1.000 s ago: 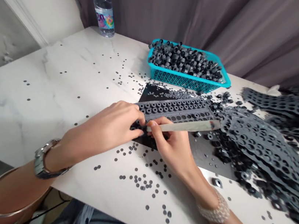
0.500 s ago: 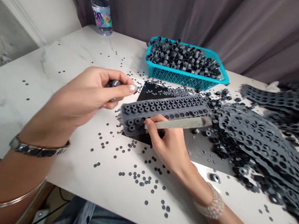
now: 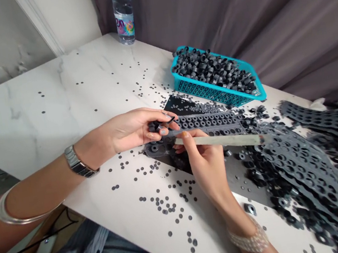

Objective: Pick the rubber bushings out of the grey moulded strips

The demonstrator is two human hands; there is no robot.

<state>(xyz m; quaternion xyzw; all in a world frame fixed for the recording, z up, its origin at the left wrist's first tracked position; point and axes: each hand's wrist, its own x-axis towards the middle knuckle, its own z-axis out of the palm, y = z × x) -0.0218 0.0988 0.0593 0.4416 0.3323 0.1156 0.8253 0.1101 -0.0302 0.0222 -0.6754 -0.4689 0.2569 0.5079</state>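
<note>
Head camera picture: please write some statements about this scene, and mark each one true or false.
1. The right hand holds a long pale stick. True.
2. The left hand is empty. False: it holds small black rings.
3. The teal basket is empty. False: it is heaped with dark grey rings.
4. A metal watch is on the left wrist. True.
5. A perforated grey strip lies on the table beneath the stick. True.
</note>
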